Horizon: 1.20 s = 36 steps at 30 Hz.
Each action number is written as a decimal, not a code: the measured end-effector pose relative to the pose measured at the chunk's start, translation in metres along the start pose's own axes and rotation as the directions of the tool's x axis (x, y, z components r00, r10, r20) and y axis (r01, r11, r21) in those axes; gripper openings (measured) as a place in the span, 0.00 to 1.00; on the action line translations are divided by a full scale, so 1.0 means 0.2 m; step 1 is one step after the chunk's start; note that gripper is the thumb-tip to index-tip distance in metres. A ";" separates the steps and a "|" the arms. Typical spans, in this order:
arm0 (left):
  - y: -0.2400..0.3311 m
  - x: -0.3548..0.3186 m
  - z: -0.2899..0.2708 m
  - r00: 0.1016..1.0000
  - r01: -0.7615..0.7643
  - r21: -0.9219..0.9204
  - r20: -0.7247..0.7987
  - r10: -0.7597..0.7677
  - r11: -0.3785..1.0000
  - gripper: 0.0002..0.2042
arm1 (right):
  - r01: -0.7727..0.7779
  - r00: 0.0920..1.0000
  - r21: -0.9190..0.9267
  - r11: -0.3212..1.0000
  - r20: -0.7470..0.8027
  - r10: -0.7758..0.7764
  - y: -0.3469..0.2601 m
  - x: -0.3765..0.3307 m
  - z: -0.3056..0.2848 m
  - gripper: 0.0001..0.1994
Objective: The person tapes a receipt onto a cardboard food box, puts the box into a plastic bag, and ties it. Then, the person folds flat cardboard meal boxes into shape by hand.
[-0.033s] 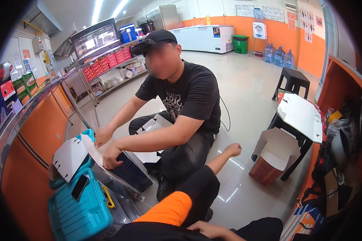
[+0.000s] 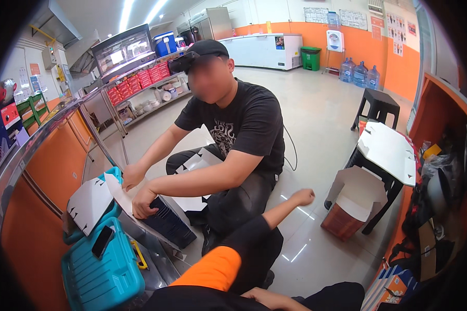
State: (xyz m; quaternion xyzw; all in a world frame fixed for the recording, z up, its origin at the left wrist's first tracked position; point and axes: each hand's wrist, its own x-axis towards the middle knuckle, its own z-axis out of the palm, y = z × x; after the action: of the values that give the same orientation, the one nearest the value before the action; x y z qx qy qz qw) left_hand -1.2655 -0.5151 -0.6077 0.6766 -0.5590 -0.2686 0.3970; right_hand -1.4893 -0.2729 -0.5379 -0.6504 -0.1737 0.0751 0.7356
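My left arm reaches forward in an orange and black sleeve, and my left hand [image 2: 303, 197] is curled into a fist in front of the floor, with nothing seen in it. My right hand [image 2: 259, 294] lies low at the bottom edge, across my body near the left sleeve; its fingers are mostly hidden. Facing me, a co-worker in black sits cross-legged. The co-worker's hands [image 2: 144, 201] grip the upper edge of a dark blue cardboard box [image 2: 170, 224] with white inner flaps. White cut cardboard [image 2: 202, 161] rests by the co-worker's lap.
At left, a phone [image 2: 103, 242] lies on a teal plastic bin [image 2: 101, 274], beside a white cardboard sheet [image 2: 90, 203]. A reddish open box [image 2: 343, 220] stands at right, near a black stool [image 2: 377, 106] and more white cardboard [image 2: 387, 149]. A cluttered orange shelf [image 2: 443, 106] borders the right.
My left hand and forearm have shifted very slightly to the right. The co-worker's hands stay on the box.
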 end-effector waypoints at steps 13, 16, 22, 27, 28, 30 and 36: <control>0.58 -1.52 -0.16 0.235 -0.197 0.135 0.968 -0.087 0.971 0.12 | -0.416 0.867 -0.499 0.760 0.034 0.497 0.09 -0.30 -0.03 0.11; 0.57 -1.73 -0.13 0.316 0.342 0.191 0.899 -0.304 0.920 0.10 | -0.448 0.805 -0.601 0.662 0.051 0.591 -0.04 -0.28 -0.05 0.11; 0.51 -1.74 -0.19 0.411 0.047 -0.004 0.912 -0.016 0.999 0.08 | -0.490 0.773 -0.620 0.613 0.017 0.635 -0.11 -0.28 -0.02 0.11; 0.51 -1.78 -0.23 0.308 0.095 -0.076 0.951 0.043 0.993 0.10 | -0.506 0.762 -0.626 0.593 -0.002 0.648 -0.15 -0.29 -0.01 0.11; 0.60 -1.75 -0.26 0.332 0.060 0.018 0.943 -0.037 0.998 0.10 | -0.514 0.757 -0.626 0.586 -0.010 0.653 -0.16 -0.30 -0.01 0.11; 0.65 -1.75 -0.29 0.366 0.033 0.113 0.923 -0.117 0.993 0.09 | -0.514 0.757 -0.628 0.585 -0.010 0.653 -0.17 -0.30 -0.01 0.11; 0.56 -1.81 -0.22 0.464 -0.137 0.056 0.886 0.014 0.989 0.10 | -0.518 0.756 -0.635 0.573 -0.027 0.654 -0.20 -0.28 0.03 0.10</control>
State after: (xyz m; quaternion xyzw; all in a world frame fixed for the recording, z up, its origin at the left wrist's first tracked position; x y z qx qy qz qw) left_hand -1.3748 -0.1595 -0.5184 0.4378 -0.7279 -0.5273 0.0223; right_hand -1.5479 -0.2928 -0.5067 -0.8583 -0.0385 0.3242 0.3959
